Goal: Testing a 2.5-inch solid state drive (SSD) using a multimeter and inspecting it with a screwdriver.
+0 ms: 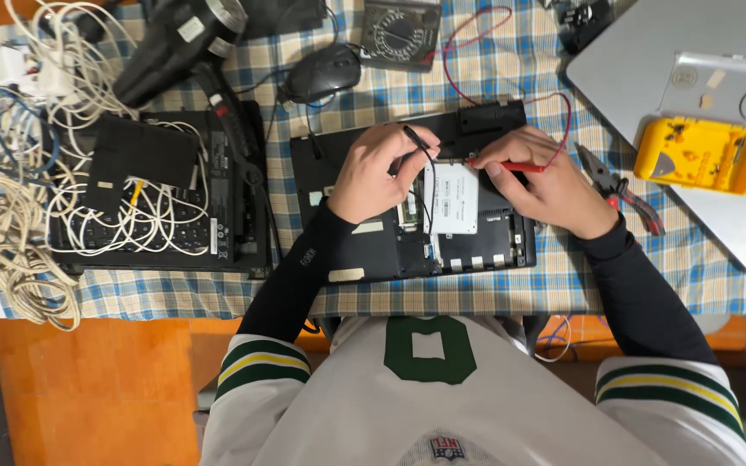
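Checked cloth over surface (218, 293). Far left: tangle of white cables (19, 129) draped across closed black laptop (166, 194). Far centre: black mouse (321, 73), dial multimeter (401, 33). Right: pliers (619, 188), yellow meter (703, 154) resting on silver laptop (649, 69). Centre: opened black laptop base (416, 233), matte plastic, white rectangular drive (452, 198) seated in bay. Left hand (373, 173) pinching black probe (418, 142); right hand (546, 177) gripping red probe (511, 165); both tips at drive's far edge.
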